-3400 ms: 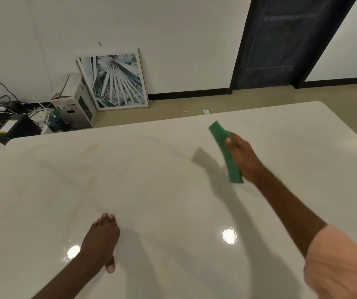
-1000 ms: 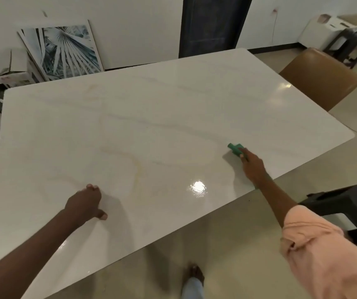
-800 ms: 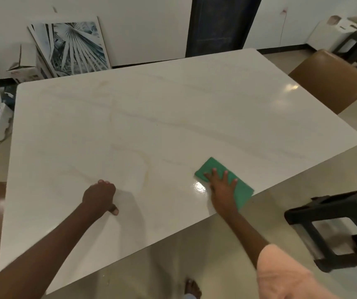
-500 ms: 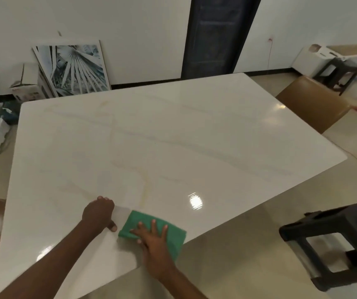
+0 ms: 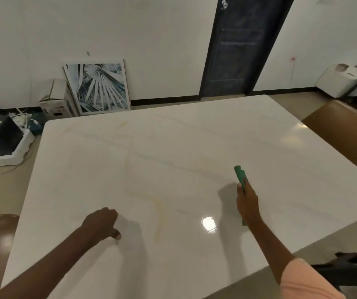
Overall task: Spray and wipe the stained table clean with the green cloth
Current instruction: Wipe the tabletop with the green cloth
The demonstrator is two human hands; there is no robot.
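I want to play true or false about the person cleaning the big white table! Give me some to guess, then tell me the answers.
1. The right hand holds the green cloth. True.
2. The left hand holds a spray bottle. False: it holds nothing and rests in a loose fist on the table.
3. The cloth lies spread flat on the table. False: it is held up on edge.
4. A palm-leaf picture leans against the wall. True.
5. The table is spotless. False: a faint yellowish stain shows between the hands.
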